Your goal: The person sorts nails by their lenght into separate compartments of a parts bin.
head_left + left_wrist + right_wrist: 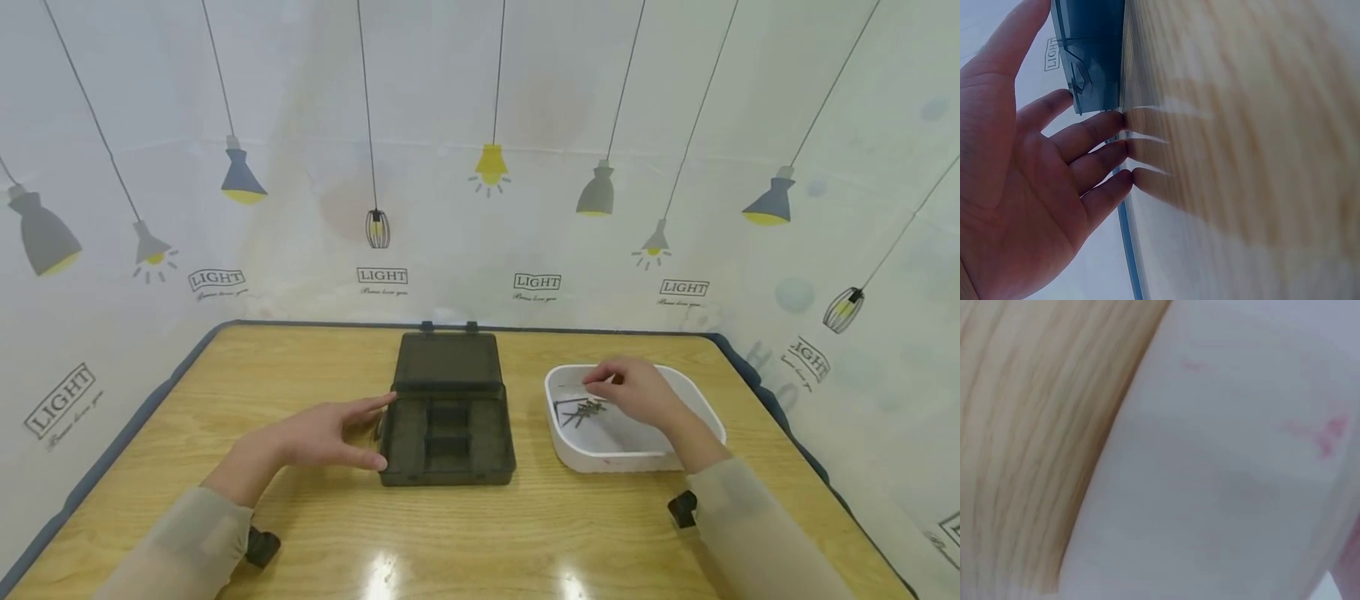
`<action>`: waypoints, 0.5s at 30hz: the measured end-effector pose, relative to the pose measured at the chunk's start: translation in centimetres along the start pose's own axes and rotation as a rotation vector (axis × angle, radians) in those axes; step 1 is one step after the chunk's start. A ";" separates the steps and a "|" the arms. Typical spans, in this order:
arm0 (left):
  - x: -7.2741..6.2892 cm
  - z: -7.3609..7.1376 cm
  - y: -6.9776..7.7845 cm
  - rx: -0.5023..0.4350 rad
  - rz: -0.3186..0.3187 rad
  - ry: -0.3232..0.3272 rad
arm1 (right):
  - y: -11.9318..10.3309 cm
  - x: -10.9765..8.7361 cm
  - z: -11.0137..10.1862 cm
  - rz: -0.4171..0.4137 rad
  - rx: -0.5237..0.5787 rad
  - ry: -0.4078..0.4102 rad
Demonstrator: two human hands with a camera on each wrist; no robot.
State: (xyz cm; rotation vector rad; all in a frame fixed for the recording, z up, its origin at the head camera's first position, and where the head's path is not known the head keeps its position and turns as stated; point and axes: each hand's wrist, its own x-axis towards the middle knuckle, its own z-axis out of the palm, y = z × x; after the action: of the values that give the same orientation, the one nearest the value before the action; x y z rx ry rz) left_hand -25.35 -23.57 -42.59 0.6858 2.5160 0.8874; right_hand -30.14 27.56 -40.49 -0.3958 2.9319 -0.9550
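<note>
A dark, see-through plastic box [447,442] lies with its lid [447,360] raised at the back and dividers inside. My left hand [315,433] is at its left side, thumb and forefinger touching the edge. In the left wrist view, the other fingers of the left hand [1041,169] reach down to the tabletop beside the box [1091,50]. Over a white tray [615,462] my right hand [637,392] has its fingers bent together. Several thin screws or nails [581,411] lie in the tray. Whether anything is between the right fingertips is too small to tell.
The wooden table [315,533] runs back to a hanging sheet [450,100] printed with lamps. In the right wrist view, the outer wall of the tray [1210,475] fills most of the picture. Dark clips [448,327] stick up behind the lid.
</note>
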 end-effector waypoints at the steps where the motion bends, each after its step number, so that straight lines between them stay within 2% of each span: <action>1: 0.0 0.0 0.0 0.000 -0.001 -0.001 | -0.2 -0.2 -0.1 0.001 0.014 0.009; 8: 0.2 -0.1 -0.1 -0.001 -0.005 -0.004 | -3.0 -0.7 0.5 -0.052 0.137 0.032; 11: 0.2 -0.1 -0.1 0.000 -0.002 -0.010 | -5.2 -0.7 1.1 -0.079 0.209 0.001; 15: 0.2 -0.1 -0.1 0.001 0.001 -0.014 | -8.5 -0.3 2.0 -0.067 0.314 -0.060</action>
State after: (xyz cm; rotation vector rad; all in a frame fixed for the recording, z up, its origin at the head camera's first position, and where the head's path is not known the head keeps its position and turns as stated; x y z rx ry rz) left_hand -25.63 -23.56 -42.60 0.6908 2.5038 0.8784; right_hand -27.65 19.92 -37.17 -0.4980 2.6661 -1.3589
